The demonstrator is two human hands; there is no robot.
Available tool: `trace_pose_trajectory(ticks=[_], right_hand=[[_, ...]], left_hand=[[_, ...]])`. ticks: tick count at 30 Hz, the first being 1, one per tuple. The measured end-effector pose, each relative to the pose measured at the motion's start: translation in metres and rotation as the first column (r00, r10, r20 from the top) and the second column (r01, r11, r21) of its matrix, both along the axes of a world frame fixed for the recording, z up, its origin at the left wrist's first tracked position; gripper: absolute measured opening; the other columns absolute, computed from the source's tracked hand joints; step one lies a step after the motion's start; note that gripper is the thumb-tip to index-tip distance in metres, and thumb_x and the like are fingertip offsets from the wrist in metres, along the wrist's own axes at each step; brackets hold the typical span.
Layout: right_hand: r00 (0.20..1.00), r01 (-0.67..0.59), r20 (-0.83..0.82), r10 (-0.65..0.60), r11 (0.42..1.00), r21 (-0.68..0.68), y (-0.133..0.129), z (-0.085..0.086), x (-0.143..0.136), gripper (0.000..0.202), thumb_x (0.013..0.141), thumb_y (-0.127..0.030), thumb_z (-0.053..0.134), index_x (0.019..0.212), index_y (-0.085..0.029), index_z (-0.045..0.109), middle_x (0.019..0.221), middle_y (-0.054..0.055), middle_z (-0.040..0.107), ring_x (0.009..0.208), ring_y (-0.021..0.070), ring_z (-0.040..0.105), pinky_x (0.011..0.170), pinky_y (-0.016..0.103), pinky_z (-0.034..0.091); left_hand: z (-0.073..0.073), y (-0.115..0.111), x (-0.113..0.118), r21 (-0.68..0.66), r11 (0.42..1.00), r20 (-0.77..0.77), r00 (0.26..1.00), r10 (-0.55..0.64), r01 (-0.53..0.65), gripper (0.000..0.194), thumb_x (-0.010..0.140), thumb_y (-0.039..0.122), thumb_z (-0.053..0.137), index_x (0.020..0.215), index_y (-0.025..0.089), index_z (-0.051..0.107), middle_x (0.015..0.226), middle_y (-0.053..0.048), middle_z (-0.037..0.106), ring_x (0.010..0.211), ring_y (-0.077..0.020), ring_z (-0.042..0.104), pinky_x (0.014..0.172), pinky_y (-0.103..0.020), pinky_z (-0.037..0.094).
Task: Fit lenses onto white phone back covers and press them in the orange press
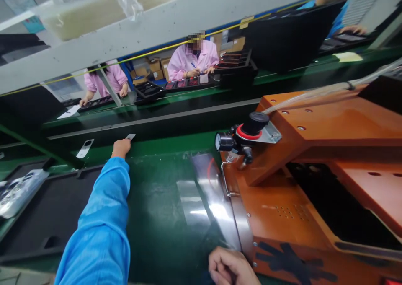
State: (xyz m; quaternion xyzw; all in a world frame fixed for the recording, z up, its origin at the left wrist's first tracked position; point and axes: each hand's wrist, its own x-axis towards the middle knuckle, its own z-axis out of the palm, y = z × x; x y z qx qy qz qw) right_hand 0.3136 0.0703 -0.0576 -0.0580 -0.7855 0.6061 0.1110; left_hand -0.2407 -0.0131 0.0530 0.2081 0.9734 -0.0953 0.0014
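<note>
My left hand [121, 147] reaches forward over the green bench, fingers closed on a small flat pale plate [130, 137] at the base of the dark rail. To its left lies a similar thin plate [85, 148] with a dark opening near its top end. My right hand [230, 266] is at the lower edge of the view, its fingers curled in and nothing visible in them. It is close to the rounded metal front [243, 222] of an orange machine [276, 193]. Clear film-like sheets [193, 203] lie on the bench between my hands.
A pressure gauge [223, 142] and black regulator [256, 123] project from the machine. Left of my arm is a black tray [63, 205], with a plastic-wrapped stack [21, 193] beside it. Beyond the rail, people in pink [188, 60] work at another bench.
</note>
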Motion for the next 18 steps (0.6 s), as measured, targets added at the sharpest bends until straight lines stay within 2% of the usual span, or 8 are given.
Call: trace_pose_trajectory(ticks=[4,6,8,10,12,14,16,18], right_hand=[[0.998,0.001,0.063,0.005,0.996,-0.094,-0.001,0.017,0.004,0.037,0.099,-0.051,0.054,0.076,-0.022,0.054,0.061,-0.006,0.036,0.056,0.0117,0.036,0.056,0.026,0.031],[0.996,-0.018,0.079,0.032,0.986,-0.167,-0.001,0.019,0.005,0.040,0.099,-0.055,0.056,0.078,-0.022,0.055,0.060,-0.006,0.036,0.055,0.0113,0.034,0.054,0.025,0.029],[0.996,-0.021,0.081,0.039,0.976,-0.217,0.000,0.018,0.005,0.041,0.097,-0.059,0.059,0.079,-0.022,0.056,0.059,-0.006,0.039,0.054,0.0110,0.035,0.053,0.025,0.028],[0.997,-0.009,0.077,0.027,0.974,-0.228,0.000,0.017,0.006,0.041,0.095,-0.059,0.063,0.080,-0.021,0.059,0.059,-0.006,0.041,0.054,0.0105,0.035,0.052,0.025,0.028],[0.999,0.015,0.049,-0.005,0.979,-0.203,-0.002,0.021,0.010,0.041,0.094,-0.058,0.065,0.079,-0.020,0.062,0.059,-0.006,0.040,0.053,0.0100,0.034,0.053,0.026,0.030],[0.999,0.023,-0.020,-0.026,0.987,-0.159,-0.006,0.033,0.015,0.039,0.096,-0.055,0.067,0.079,-0.019,0.067,0.059,-0.006,0.039,0.055,0.0108,0.038,0.056,0.027,0.034],[0.994,-0.005,-0.111,-0.009,0.992,-0.126,-0.009,0.052,0.019,0.034,0.097,-0.049,0.068,0.081,-0.020,0.072,0.065,-0.003,0.047,0.060,0.0126,0.047,0.061,0.028,0.040],[0.987,-0.023,-0.163,0.005,0.994,-0.106,-0.010,0.071,0.014,0.027,0.097,-0.043,0.070,0.083,-0.021,0.075,0.076,0.001,0.057,0.069,0.0143,0.055,0.067,0.029,0.045]], left_hand=[[0.019,0.012,0.053,0.046,0.988,-0.068,0.987,-0.147,0.150,0.035,0.106,0.044,0.063,0.123,0.014,0.071,0.120,-0.013,0.076,0.118,-0.0290,0.071,0.111,-0.055,0.053],[0.025,0.010,0.093,0.088,0.968,-0.117,0.968,-0.224,0.235,0.032,0.108,0.033,0.053,0.126,0.013,0.071,0.119,-0.017,0.077,0.122,-0.0322,0.070,0.115,-0.055,0.049],[0.023,-0.004,0.143,0.137,0.938,-0.165,0.941,-0.296,0.319,0.035,0.109,0.027,0.044,0.129,0.015,0.070,0.124,-0.017,0.077,0.126,-0.0320,0.069,0.120,-0.053,0.045],[0.013,-0.032,0.202,0.217,0.870,-0.238,0.888,-0.392,0.442,0.033,0.109,0.027,0.044,0.125,0.019,0.071,0.126,-0.011,0.079,0.123,-0.0278,0.072,0.124,-0.050,0.042],[-0.003,-0.069,0.265,0.349,0.681,-0.380,0.762,-0.525,0.644,0.024,0.107,0.023,0.050,0.114,0.022,0.073,0.115,-0.006,0.082,0.109,-0.0238,0.077,0.121,-0.048,0.048],[-0.025,-0.108,0.324,0.436,0.518,-0.469,0.677,-0.567,0.736,0.021,0.106,0.016,0.053,0.113,0.024,0.071,0.114,-0.003,0.083,0.105,-0.0194,0.079,0.120,-0.045,0.050],[-0.048,-0.139,0.373,0.497,0.450,-0.461,0.665,-0.588,0.742,0.022,0.104,0.010,0.055,0.113,0.024,0.069,0.121,-0.003,0.082,0.111,-0.0181,0.079,0.123,-0.045,0.049],[-0.068,-0.157,0.409,0.537,0.462,-0.405,0.696,-0.593,0.706,0.025,0.103,0.006,0.054,0.112,0.024,0.069,0.127,-0.004,0.081,0.125,-0.0212,0.074,0.128,-0.052,0.044]])
